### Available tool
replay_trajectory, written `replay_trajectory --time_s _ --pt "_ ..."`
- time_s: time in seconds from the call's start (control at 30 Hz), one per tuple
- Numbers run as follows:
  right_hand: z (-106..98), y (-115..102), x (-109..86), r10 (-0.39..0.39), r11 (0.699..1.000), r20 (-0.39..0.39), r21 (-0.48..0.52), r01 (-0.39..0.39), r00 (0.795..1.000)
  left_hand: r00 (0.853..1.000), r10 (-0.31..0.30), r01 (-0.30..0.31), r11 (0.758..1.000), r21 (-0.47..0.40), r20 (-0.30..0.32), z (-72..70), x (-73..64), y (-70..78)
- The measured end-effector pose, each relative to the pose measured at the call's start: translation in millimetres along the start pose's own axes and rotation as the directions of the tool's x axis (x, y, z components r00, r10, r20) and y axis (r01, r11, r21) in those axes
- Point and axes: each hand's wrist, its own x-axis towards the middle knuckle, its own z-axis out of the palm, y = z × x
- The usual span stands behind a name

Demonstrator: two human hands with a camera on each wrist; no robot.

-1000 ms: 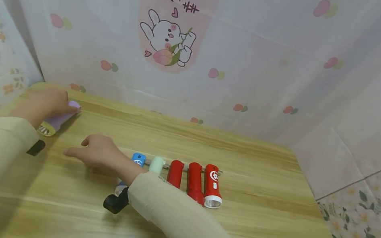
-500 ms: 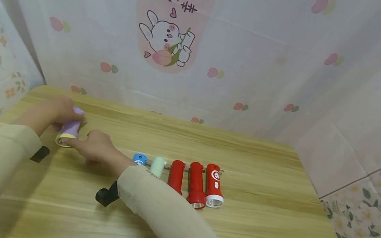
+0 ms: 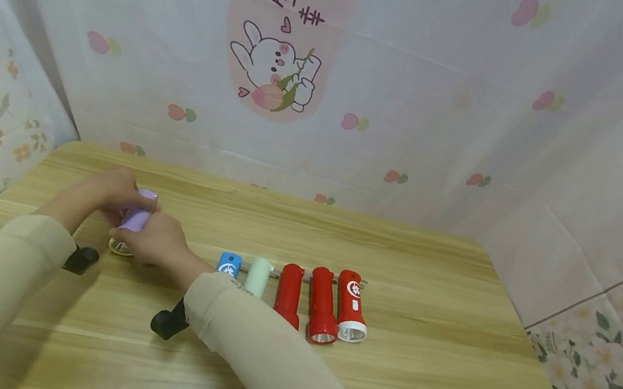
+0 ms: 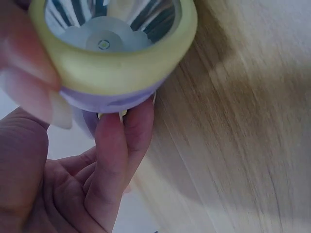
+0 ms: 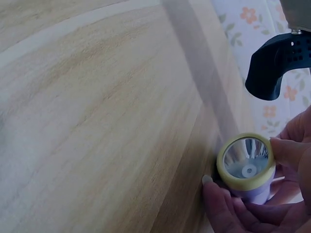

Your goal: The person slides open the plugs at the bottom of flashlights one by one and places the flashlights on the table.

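A purple flashlight (image 3: 136, 218) with a yellow rim is between both hands at the table's left. My left hand (image 3: 117, 188) grips its body from the back, and in the left wrist view its fingers (image 4: 112, 145) curl under the purple part. Around the head end, my right hand (image 3: 158, 241) holds it too, thumb close to the yellow rim (image 5: 243, 184) in the right wrist view. The lens faces toward the front of the table. Part of the body is hidden by the hands.
Right of the hands lie a blue flashlight (image 3: 229, 264), a mint green flashlight (image 3: 258, 275), two red flashlights (image 3: 289, 294) and a red one with a white rim (image 3: 348, 296), in a row. Black camera mounts (image 3: 169, 322) stick out at the wrists. A printed curtain (image 3: 420, 103) backs the table.
The left hand has brought the purple flashlight rightward from the far left and turned it more upright. The right hand has moved left and taken hold of its head end.
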Motion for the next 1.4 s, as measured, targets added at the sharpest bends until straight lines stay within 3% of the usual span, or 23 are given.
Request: replay_trajectory --time_s 0.17,0.33,0.43,0.5,0.57,0.67,0.8,1.1,1.23,1.4 --pt "-2 0 -1.1 0.063 0.996 0.010 0.063 -0.064 0.998 1.000 0.000 0.000 1.000 -0.003 -0.005 0.8 -1.2 -0.3" --pt "-16 3 -6.9 0.068 0.969 0.054 0.234 -0.079 0.996 0.998 0.045 -0.045 0.999 -0.017 -0.039 -1.3 -3.9 1.4" --pt "-28 7 -12.1 0.052 0.910 0.116 0.403 -0.095 0.992 0.994 0.082 -0.085 0.996 -0.035 -0.078 -4.4 -10.3 8.9" --pt "-37 10 -15.6 0.050 0.854 0.159 0.504 -0.125 0.986 0.989 0.093 -0.101 0.993 -0.065 -0.116 -5.6 -16.4 17.2" --pt "-46 13 -19.3 0.039 0.810 0.183 0.570 -0.139 0.982 0.982 0.107 -0.125 0.986 -0.112 -0.155 -5.9 -22.7 26.7" --pt "-58 17 -25.3 0.021 0.772 0.178 0.623 -0.129 0.984 0.970 0.119 -0.156 0.974 -0.165 -0.210 -4.6 -31.7 42.0" --pt "-73 23 -34.1 0.001 0.772 0.157 0.627 -0.100 0.988 0.950 0.132 -0.189 0.965 -0.183 -0.283 -0.6 -43.7 62.2" --pt "-105 44 -62.4 -0.086 0.835 0.132 0.550 -0.001 0.988 0.886 0.188 -0.298 0.931 -0.209 -0.425 18.1 -70.1 105.5" --pt "-112 50 -77.9 -0.095 0.832 0.084 0.554 0.032 0.992 0.858 0.212 -0.359 0.900 -0.249 -0.468 27.6 -79.1 120.2" --pt "-119 59 -95.8 -0.088 0.869 -0.030 0.486 0.091 0.996 0.821 0.247 -0.439 0.850 -0.292 -0.514 40.2 -86.5 136.2"
